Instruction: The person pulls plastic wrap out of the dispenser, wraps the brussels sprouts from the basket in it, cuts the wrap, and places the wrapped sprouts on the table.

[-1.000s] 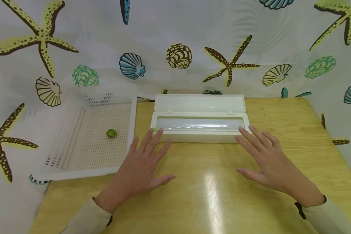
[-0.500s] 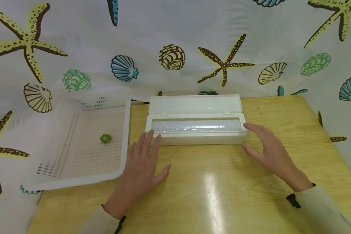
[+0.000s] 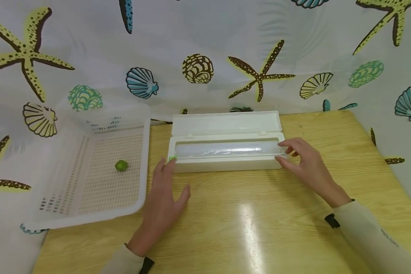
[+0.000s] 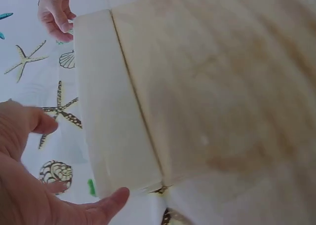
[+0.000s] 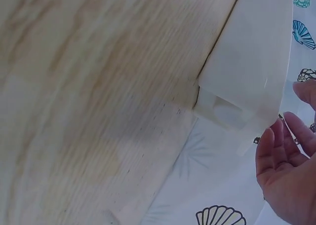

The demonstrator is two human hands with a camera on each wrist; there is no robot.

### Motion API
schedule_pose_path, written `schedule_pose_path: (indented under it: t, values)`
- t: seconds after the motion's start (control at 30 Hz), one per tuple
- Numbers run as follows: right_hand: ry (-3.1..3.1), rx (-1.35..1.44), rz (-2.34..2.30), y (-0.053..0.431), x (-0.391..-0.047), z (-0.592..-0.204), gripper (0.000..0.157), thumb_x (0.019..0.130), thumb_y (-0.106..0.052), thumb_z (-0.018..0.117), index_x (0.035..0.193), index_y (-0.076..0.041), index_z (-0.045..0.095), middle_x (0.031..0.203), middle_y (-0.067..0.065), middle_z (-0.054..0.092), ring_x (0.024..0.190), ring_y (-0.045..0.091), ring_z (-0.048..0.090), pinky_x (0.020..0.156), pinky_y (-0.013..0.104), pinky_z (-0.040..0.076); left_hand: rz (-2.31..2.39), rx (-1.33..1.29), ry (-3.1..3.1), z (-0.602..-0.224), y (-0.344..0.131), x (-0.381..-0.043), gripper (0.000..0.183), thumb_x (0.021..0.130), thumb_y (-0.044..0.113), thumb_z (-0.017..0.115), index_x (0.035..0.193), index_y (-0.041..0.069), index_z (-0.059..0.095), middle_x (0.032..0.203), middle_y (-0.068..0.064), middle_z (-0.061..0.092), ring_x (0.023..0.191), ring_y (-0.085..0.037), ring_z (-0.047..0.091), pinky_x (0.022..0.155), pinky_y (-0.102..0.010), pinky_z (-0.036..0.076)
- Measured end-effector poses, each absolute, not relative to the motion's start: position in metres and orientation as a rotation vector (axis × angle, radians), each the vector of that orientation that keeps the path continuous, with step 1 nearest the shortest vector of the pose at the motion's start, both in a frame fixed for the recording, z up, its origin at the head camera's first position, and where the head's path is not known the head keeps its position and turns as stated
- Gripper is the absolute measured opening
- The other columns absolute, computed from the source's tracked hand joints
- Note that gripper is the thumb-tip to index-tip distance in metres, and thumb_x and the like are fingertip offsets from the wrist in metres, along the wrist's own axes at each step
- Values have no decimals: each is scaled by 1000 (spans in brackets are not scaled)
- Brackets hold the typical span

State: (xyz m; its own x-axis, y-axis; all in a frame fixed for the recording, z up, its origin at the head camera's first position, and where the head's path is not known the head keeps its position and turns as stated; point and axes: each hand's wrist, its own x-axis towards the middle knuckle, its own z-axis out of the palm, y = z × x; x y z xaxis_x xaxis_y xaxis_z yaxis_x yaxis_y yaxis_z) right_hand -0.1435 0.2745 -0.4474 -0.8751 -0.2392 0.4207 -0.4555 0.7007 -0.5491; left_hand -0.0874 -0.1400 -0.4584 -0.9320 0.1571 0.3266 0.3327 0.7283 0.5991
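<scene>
A white cling film dispenser (image 3: 226, 165) lies on the table with its lid (image 3: 226, 123) tipped back. Inside it is a roll of clear film (image 3: 222, 149), and a small green piece (image 3: 172, 158) shows at its left front corner. My left hand (image 3: 162, 205) is at that corner, fingers extended and thumb spread away. In the left wrist view, the left thumb (image 4: 116, 200) is near the box's end. My right hand (image 3: 308, 165) is at the right end, thumb and bent fingers apart near the rim. Right wrist view shows its fingers (image 5: 276, 146) loosely curled beside the box.
On the left stands a white plastic basket (image 3: 144, 152) with a small green round object (image 3: 121, 165) in it. A white cloth (image 3: 233, 34) printed with starfish and shells hangs behind the wooden table (image 3: 219, 228).
My right hand has turned and moved in to the dispenser's right end, its fingers bending. The left hand's fingers have drawn together at the left corner. The head view has shifted slightly.
</scene>
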Motion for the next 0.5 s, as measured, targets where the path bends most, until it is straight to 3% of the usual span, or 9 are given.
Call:
schedule_pose_path:
  t: [0.1,0.17,0.37,0.5]
  values:
    - [-2602,532,972,275,-146,-449,34,95,-7,88,125,-4,74,120,9,71,97,19,64,81,30,58,-1228,-296,-2640,-461,-138,-90,79,106,20,71,167,-2,25,166,-26,33,144,-43,47,100,-58,56]
    - [-2611,520,981,275,-147,-449,32,95,-7,87,125,-5,75,120,8,70,96,18,63,81,27,56,-1347,-243,-2608,-463,-138,-94,79,108,23,69,168,-1,22,166,-24,35,151,-39,40,114,-60,46]
    - [-2646,504,988,275,-149,-450,30,96,-9,86,124,-5,75,116,7,69,93,18,63,79,43,61,-1535,-196,-2557,-466,-140,-103,76,111,31,66,169,4,25,164,-17,40,151,-32,41,112,-61,46]
    - [-2662,527,976,275,-150,-448,27,97,-9,86,122,-5,76,115,7,69,93,18,63,79,43,60,-1638,-171,-2534,-468,-141,-109,71,112,28,63,168,3,28,164,-15,42,149,-32,42,109,-60,49]
